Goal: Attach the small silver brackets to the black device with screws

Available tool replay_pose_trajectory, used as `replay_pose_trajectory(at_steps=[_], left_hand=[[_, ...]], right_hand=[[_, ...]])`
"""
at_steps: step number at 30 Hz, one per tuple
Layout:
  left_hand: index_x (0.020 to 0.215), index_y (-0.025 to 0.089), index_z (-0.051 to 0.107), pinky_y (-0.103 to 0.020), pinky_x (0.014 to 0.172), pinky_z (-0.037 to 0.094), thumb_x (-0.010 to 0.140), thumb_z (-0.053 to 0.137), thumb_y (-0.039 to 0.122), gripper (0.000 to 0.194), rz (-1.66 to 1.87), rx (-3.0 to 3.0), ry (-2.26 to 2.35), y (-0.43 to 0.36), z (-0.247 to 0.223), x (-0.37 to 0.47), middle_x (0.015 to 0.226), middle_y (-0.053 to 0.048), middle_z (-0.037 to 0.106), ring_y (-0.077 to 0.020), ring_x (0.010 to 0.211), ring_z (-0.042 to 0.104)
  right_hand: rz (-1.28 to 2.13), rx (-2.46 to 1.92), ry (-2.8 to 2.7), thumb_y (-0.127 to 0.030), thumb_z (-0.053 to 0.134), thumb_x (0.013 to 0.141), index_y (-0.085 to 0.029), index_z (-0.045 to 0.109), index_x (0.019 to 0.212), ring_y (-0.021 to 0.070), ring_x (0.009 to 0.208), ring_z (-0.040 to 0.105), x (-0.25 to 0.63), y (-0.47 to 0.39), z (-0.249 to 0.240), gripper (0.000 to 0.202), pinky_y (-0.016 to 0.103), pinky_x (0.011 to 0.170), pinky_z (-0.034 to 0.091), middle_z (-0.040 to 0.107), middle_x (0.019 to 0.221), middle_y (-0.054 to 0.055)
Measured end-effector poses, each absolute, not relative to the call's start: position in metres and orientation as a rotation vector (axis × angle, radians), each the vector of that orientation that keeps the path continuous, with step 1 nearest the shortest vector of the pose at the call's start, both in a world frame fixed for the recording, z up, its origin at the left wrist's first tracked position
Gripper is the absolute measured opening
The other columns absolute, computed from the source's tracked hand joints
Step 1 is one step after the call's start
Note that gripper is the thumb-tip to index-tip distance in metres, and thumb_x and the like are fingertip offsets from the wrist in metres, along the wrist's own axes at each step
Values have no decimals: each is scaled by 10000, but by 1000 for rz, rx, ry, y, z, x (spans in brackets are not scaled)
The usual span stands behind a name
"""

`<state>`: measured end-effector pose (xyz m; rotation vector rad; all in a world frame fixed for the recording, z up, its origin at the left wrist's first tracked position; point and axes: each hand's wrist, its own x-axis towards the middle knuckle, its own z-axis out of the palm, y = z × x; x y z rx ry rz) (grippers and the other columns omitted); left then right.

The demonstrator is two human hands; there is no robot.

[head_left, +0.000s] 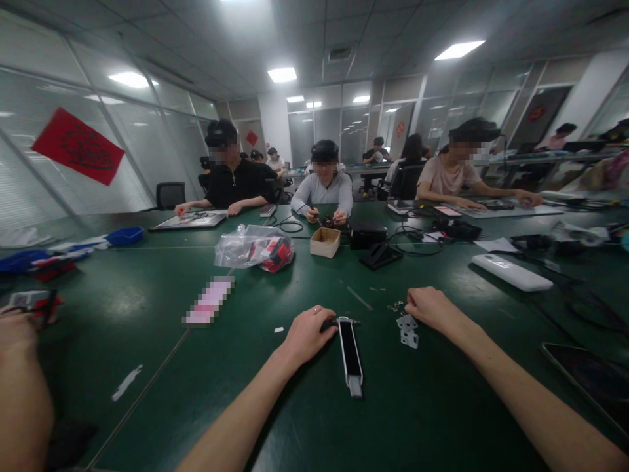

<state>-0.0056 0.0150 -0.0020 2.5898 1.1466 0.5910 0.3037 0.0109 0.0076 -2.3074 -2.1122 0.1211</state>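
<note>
Green table (147,406) spans the whole view, several people seated along its far side. Both forearms reach forward over it, palms down.

Left hand (307,334): curled, ring on one finger, fingertips resting on the top end of a long black-and-silver strip (350,354) lying flat, running toward the viewer. Loose touch, nothing lifted.

Right hand (430,307): fist-like, knuckles up, set on the table just beside two small grey metal brackets (407,330). Cannot tell whether the fingers pinch anything. Tiny parts (394,306) lie by the knuckles, too small to name.

Containers: clear plastic bag (253,248) mid-table, red and black pieces inside. Small open cardboard box (325,242) just right of it, contents hidden. Blue tray (125,235) far left, contents not visible.

White flat device (511,272) well right of the hands.
</note>
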Motion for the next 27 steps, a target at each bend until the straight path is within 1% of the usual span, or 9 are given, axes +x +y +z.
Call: replay_pose_trajectory(at_steps=[4, 10, 14, 17, 19, 22, 24, 27], left_hand=[[1046, 206, 593, -251, 720, 463, 835, 588, 268, 221, 596, 2579, 1143, 15, -3, -6, 976, -26, 623, -156, 837, 596], [1060, 212, 576, -259, 714, 455, 832, 582, 275, 237, 564, 2577, 1166, 14, 2, -6, 990, -24, 622, -165, 851, 596], [1105, 216, 555, -295, 762, 442, 815, 590, 348, 320, 513, 2635, 1202, 11, 10, -7, 1041, -41, 607, -195, 909, 590], [1127, 213, 542, -320, 804, 424, 788, 608, 358, 375, 496, 2671, 1222, 9, 14, -7, 1100, -56, 589, -220, 981, 565], [1126, 209, 538, -334, 830, 407, 783, 597, 306, 361, 544, 2683, 1214, 8, 16, -7, 1115, -60, 587, -226, 1014, 547], [1098, 199, 542, -346, 844, 384, 789, 555, 230, 311, 734, 2691, 1157, 3, 19, -6, 1084, -61, 604, -218, 1011, 540], [1070, 196, 551, -337, 830, 381, 810, 537, 233, 263, 844, 2707, 1048, -1, 20, -4, 1047, -63, 617, -206, 982, 547], [1005, 201, 571, -316, 804, 383, 833, 543, 265, 186, 858, 2771, 857, -6, 18, 1, 989, -56, 631, -188, 921, 558]], right_hand=[[82, -2348, -2086, -190, 463, 792, -134, 618, 819, 237, 769, 639, 308, 11, 9, 167, 266, 590, 380, 662, 832, 137], [14, -2302, -2041, -185, 448, 805, -145, 577, 886, 216, 774, 623, 311, 4, 17, 157, 269, 599, 379, 651, 865, 104], [-23, -2093, -1958, -200, 455, 800, -153, 568, 878, 189, 745, 602, 299, -4, 21, 145, 274, 624, 413, 633, 836, 72], [66, -1826, -1968, -220, 466, 798, -164, 572, 869, 169, 718, 586, 274, -13, 18, 139, 279, 642, 447, 619, 818, 54], [157, -1623, -1986, -212, 451, 813, -168, 576, 865, 163, 723, 580, 250, -21, 15, 142, 285, 652, 467, 612, 834, 57], [256, -1394, -1937, -204, 459, 820, -183, 576, 866, 161, 726, 577, 213, -34, 10, 127, 299, 667, 486, 615, 831, 49], [334, -1312, -1896, -229, 475, 833, -191, 580, 871, 161, 725, 577, 194, -43, 9, 117, 298, 651, 492, 622, 823, 43], [411, -1261, -1841, -239, 487, 830, -203, 564, 849, 151, 685, 570, 178, -51, 9, 87, 289, 629, 491, 622, 781, 24]])
